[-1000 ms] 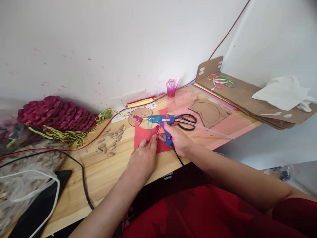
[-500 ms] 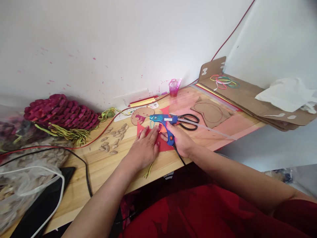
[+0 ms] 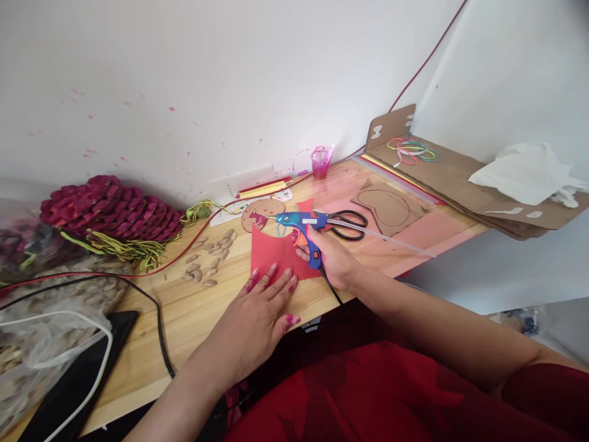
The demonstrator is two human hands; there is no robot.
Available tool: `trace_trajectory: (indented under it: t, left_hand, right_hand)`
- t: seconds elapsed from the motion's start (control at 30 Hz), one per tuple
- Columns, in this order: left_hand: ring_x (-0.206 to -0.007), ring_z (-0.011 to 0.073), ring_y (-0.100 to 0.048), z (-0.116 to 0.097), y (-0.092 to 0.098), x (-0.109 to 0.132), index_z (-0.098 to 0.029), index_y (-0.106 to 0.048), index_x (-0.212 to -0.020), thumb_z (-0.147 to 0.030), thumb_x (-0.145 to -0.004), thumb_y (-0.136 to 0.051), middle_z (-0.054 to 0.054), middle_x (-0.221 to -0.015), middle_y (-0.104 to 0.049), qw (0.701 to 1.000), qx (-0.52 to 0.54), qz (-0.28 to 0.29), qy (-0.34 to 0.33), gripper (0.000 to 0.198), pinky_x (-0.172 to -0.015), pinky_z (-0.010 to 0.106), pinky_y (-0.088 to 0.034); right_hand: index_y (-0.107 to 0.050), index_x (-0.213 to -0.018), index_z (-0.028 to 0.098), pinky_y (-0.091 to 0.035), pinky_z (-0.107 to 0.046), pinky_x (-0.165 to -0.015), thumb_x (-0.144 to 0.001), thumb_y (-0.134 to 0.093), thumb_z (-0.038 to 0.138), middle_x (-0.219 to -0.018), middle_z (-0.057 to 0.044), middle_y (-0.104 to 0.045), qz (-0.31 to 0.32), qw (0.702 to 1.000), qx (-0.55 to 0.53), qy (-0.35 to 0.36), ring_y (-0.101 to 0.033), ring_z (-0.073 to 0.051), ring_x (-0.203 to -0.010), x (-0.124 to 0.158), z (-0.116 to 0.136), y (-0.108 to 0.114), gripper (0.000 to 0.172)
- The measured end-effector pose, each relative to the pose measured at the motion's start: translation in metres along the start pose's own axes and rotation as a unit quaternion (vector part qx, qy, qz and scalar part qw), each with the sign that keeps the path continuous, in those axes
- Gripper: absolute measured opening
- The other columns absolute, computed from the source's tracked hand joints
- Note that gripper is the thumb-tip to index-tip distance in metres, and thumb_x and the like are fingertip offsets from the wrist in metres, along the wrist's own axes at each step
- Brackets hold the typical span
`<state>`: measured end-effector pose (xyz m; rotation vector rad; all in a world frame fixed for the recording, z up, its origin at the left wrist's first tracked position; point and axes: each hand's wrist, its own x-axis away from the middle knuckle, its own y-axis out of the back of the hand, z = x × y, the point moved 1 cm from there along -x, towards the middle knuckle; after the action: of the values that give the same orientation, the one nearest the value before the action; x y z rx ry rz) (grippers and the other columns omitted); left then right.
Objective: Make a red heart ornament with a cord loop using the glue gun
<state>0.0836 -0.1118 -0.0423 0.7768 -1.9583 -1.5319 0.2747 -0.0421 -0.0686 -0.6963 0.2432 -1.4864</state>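
Note:
My right hand (image 3: 338, 261) is wrapped round the handle of a blue glue gun (image 3: 294, 219), its nozzle pointing left and a long clear glue stick (image 3: 386, 236) trailing from its back. Beneath the gun lies a red sheet (image 3: 271, 252) with a curved cut-out along its far edge. My left hand (image 3: 262, 307) rests flat at the sheet's near left corner, fingers stretched out and stained pink at the tips. Just past the nozzle is a round cardboard piece (image 3: 269, 209) with a magenta patch. Black-handled scissors (image 3: 350, 225) lie behind the gun, their blades hidden.
Loose peanut shells (image 3: 214, 252) lie left of the sheet. Magenta, scaly stacked pieces (image 3: 105, 209) with yellow-green strands stand farther left. A plastic cup (image 3: 321, 164) of pink liquid is near the wall. Outlined cardboard (image 3: 386, 209) and a cardboard stack (image 3: 455, 178) occupy the right. Cables cross the left side.
My left hand has slid back toward the table's near edge, uncovering more of the red sheet. The yellow-green strands beneath it are no longer visible. My right hand still holds the glue gun in about the same place.

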Motion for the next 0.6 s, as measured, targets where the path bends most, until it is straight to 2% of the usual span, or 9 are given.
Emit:
trace_trajectory:
  t: [0.07, 0.13, 0.2, 0.23, 0.27, 0.33, 0.4, 0.47, 0.6]
  left_hand:
    - [-0.141, 0.029, -0.043, -0.002, 0.01, 0.006, -0.026, -0.051, -0.144, -0.041, -0.099, -0.048, 0.005, -0.143, -0.059, 0.997, 0.067, -0.004, -0.032, 0.048, -0.117, 0.052, -0.033]
    - [-0.118, 0.0229, -0.065, -0.002, 0.02, 0.008, -0.026, -0.07, -0.12, -0.035, -0.099, -0.051, 0.003, -0.112, -0.076, 0.986, 0.149, -0.039, -0.063, 0.03, -0.109, 0.042, -0.045]
    - [-0.098, 0.0179, -0.071, 0.0, 0.026, 0.003, -0.023, -0.074, -0.094, -0.029, -0.098, -0.052, 0.002, -0.092, -0.077, 0.973, 0.204, -0.089, -0.059, 0.024, -0.098, 0.033, -0.053]
    - [-0.095, 0.0171, -0.071, 0.003, 0.027, -0.001, -0.022, -0.074, -0.088, -0.027, -0.098, -0.052, 0.003, -0.092, -0.076, 0.969, 0.215, -0.116, -0.044, 0.024, -0.093, 0.031, -0.055]
    - [-0.096, 0.0172, -0.071, 0.006, 0.027, -0.006, -0.021, -0.073, -0.089, -0.026, -0.097, -0.053, 0.004, -0.097, -0.075, 0.966, 0.215, -0.138, -0.026, 0.022, -0.09, 0.03, -0.055]
    - [-0.102, 0.0189, -0.069, 0.013, 0.023, -0.02, -0.02, -0.072, -0.104, -0.022, -0.095, -0.054, 0.007, -0.112, -0.072, 0.967, 0.187, -0.173, -0.001, 0.02, -0.091, 0.032, -0.055]
    - [-0.109, 0.0214, -0.067, 0.021, 0.017, -0.034, -0.018, -0.07, -0.114, -0.017, -0.094, -0.053, 0.01, -0.121, -0.069, 0.975, 0.142, -0.17, 0.004, 0.027, -0.096, 0.036, -0.054]
    - [-0.109, 0.0231, -0.066, 0.029, 0.012, -0.046, -0.015, -0.068, -0.116, -0.015, -0.093, -0.052, 0.012, -0.121, -0.069, 0.982, 0.101, -0.157, 0.006, 0.029, -0.098, 0.039, -0.053]
    - [-0.106, 0.0242, -0.066, 0.037, 0.009, -0.058, -0.016, -0.068, -0.113, -0.018, -0.092, -0.055, 0.012, -0.117, -0.07, 0.991, 0.049, -0.123, -0.006, 0.024, -0.096, 0.039, -0.053]
  right_hand:
    - [-0.066, -0.099, 0.024, -0.06, -0.029, -0.078, -0.083, -0.072, 0.042, -0.097, 0.0, -0.071, -0.007, 1.0, -0.005, -0.008, -0.068, -0.014, -0.084, 0.001, 0.003, 0.001, 0.025]
    - [-0.066, -0.103, 0.025, -0.06, -0.03, -0.077, -0.083, -0.072, 0.043, -0.097, -0.001, -0.072, -0.013, 1.0, -0.009, -0.007, -0.069, -0.016, -0.085, 0.003, 0.009, 0.004, 0.027]
    - [-0.065, -0.105, 0.026, -0.06, -0.03, -0.076, -0.083, -0.072, 0.046, -0.097, -0.001, -0.072, -0.021, 1.0, -0.001, 0.022, -0.069, -0.017, -0.087, 0.006, 0.018, 0.01, 0.03]
    - [-0.066, -0.106, 0.027, -0.06, -0.03, -0.075, -0.082, -0.072, 0.047, -0.098, -0.001, -0.072, -0.027, 0.999, 0.006, 0.044, -0.069, -0.017, -0.087, 0.009, 0.024, 0.014, 0.031]
    - [-0.065, -0.105, 0.028, -0.059, -0.03, -0.073, -0.082, -0.073, 0.046, -0.097, -0.001, -0.072, -0.035, 0.997, 0.014, 0.068, -0.069, -0.017, -0.086, 0.012, 0.029, 0.018, 0.031]
    - [-0.065, -0.1, 0.028, -0.059, -0.029, -0.07, -0.08, -0.075, 0.044, -0.097, 0.0, -0.071, -0.047, 0.994, 0.023, 0.098, -0.069, -0.017, -0.082, 0.019, 0.038, 0.025, 0.028]
    - [-0.064, -0.093, 0.027, -0.059, -0.03, -0.068, -0.079, -0.076, 0.043, -0.095, -0.001, -0.071, -0.049, 0.994, 0.022, 0.097, -0.069, -0.017, -0.079, 0.025, 0.043, 0.029, 0.024]
    - [-0.063, -0.092, 0.026, -0.06, -0.031, -0.068, -0.078, -0.076, 0.042, -0.096, -0.002, -0.072, -0.051, 0.995, 0.014, 0.082, -0.07, -0.018, -0.078, 0.03, 0.045, 0.031, 0.024]
    - [-0.059, -0.114, 0.031, -0.061, -0.037, -0.068, -0.079, -0.075, 0.043, -0.102, -0.004, -0.073, -0.073, 0.996, 0.01, 0.052, -0.072, -0.021, -0.078, 0.033, 0.047, 0.033, 0.04]
